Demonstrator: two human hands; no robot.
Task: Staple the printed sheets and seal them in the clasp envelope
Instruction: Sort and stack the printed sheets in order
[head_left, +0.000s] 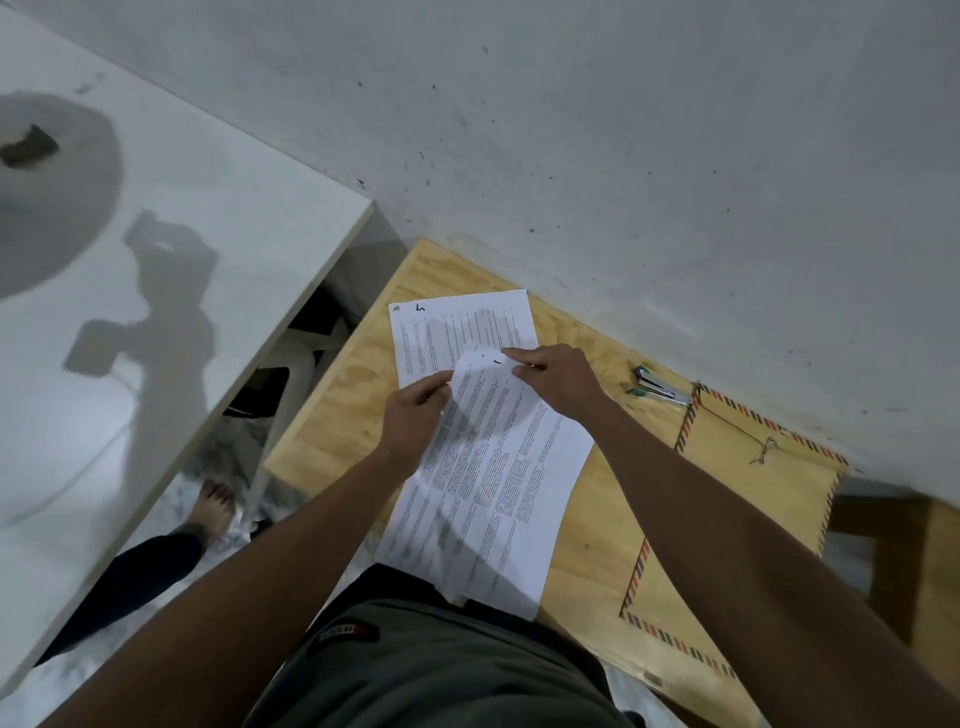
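Here we hold a loose set of white printed paper sheets (498, 483) over the near edge of the light plywood table (332, 431). Our left hand (415, 415) pinches the set's upper left edge between thumb and curled fingers. Our right hand (558, 382) pinches the top edge with thumb and forefinger. Beyond the hands, one more white printed sheet (457, 327) lies flat on the table. To the right lies the brown clasp envelope with striped border (737, 499), flap open. Farther back, just beside its corner, sits the small green-and-metal stapler (657, 388), near the grey wall (623, 156).
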